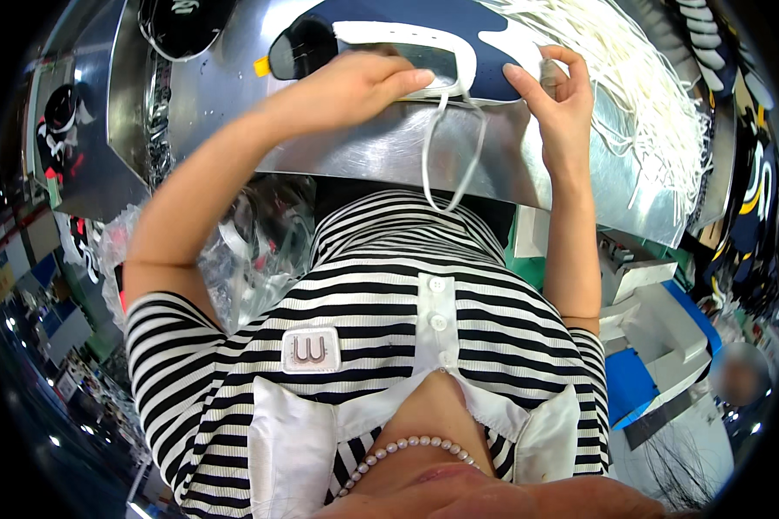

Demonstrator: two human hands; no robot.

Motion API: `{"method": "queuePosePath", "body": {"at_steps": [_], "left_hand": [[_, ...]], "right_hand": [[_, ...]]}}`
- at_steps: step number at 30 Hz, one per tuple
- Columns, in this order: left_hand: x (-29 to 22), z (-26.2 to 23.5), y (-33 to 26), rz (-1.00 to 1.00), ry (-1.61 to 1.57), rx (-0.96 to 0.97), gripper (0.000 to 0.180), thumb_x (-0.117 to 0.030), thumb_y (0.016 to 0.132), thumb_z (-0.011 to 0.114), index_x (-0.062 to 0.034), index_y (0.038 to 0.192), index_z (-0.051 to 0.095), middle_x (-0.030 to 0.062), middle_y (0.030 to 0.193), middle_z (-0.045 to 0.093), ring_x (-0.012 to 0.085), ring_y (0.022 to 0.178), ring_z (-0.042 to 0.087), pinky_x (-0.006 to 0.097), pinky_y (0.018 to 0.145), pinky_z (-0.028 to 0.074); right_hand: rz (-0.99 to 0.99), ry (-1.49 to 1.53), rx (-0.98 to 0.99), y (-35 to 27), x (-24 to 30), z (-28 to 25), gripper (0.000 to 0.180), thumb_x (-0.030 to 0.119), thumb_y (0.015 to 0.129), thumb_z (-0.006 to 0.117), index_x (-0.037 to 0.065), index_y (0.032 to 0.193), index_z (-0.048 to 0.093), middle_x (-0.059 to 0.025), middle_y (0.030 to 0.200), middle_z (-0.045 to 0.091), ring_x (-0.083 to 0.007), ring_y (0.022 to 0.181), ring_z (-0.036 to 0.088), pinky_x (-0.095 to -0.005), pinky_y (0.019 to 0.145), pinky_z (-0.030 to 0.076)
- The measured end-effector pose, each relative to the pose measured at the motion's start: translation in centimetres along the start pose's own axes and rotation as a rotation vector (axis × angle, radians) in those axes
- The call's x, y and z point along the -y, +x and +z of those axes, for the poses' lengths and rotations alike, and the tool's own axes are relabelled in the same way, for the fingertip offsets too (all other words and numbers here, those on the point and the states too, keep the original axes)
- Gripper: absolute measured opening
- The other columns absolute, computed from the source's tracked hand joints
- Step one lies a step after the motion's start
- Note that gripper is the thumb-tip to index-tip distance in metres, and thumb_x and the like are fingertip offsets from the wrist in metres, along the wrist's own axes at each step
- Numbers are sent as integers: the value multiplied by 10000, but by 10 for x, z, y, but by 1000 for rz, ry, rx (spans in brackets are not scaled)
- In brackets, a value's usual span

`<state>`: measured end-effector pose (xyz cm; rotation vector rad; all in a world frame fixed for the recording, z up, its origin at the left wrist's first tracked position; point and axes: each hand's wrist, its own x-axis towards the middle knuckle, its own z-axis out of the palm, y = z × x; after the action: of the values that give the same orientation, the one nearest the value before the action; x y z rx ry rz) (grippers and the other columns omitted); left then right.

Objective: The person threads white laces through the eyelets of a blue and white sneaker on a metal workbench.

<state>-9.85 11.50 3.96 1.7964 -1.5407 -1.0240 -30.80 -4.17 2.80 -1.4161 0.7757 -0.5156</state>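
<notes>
A navy and white shoe upper (pixel 493 80) lies near the front edge of a metal worktable. A row of eyelets runs along its white strip. My left hand (pixel 363 86) grips the left part, thumb on top and several fingers hidden behind it. From the eyelet strip beside that thumb, a white shoelace (pixel 427 164) hangs in a long loop over the table edge. At the right end of the upper, my right hand (pixel 567 99) is curled, its thumb against the edge and fingers bent toward it. Whether it also holds a lace end cannot be made out.
A thick bundle of loose white laces (pixel 619 69) covers the right of the metal table (pixel 355 143). A black shoe part (pixel 186 22) sits at the far left. Clear plastic bags (pixel 260 233) lie below the table; a white and blue box (pixel 658 337) stands low right.
</notes>
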Motion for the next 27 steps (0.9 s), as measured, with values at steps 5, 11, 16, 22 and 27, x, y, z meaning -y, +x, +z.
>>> {"method": "queuePosePath", "body": {"at_steps": [5, 11, 16, 22, 27], "left_hand": [[-17, 4, 16, -593, -553, 168, 340, -323, 866, 746, -60, 1081, 734, 23, 997, 707, 124, 955, 590, 236, 864, 431], [19, 5, 14, -48, 114, -288, 190, -214, 856, 667, -62, 921, 761, 106, 816, 722, 228, 747, 688, 339, 711, 524], [12, 10, 23, -10, -276, -103, 180, -178, 846, 708, -21, 923, 750, 90, 827, 718, 162, 742, 661, 297, 734, 511], [7, -20, 5, 25, 365, -267, 122, -114, 914, 658, 2, 952, 665, 67, 797, 609, 154, 679, 553, 296, 633, 455], [31, -105, -69, -36, 687, -796, 144, -110, 943, 651, -24, 1058, 659, 43, 878, 651, 139, 764, 598, 251, 710, 479]], "right_hand": [[-71, -51, -62, -7, -9, 20, 555, 107, 784, 830, -4, 1227, 516, -114, 1002, 681, -139, 877, 650, -252, 737, 530], [245, 26, -127, -7, -3, 15, 533, 130, 792, 828, -13, 1199, 515, -142, 980, 684, -161, 794, 670, -275, 653, 548], [205, 129, -127, -4, -7, 14, 540, 144, 807, 819, -20, 1212, 503, -161, 979, 679, -168, 792, 673, -271, 643, 549], [169, 148, -142, -7, -3, 15, 557, 152, 805, 826, -21, 1222, 501, -141, 998, 675, -169, 815, 672, -270, 681, 556], [138, 358, -199, -10, -10, -11, 491, 119, 817, 817, 8, 1205, 537, -126, 1010, 676, -154, 798, 666, -242, 674, 544]]}}
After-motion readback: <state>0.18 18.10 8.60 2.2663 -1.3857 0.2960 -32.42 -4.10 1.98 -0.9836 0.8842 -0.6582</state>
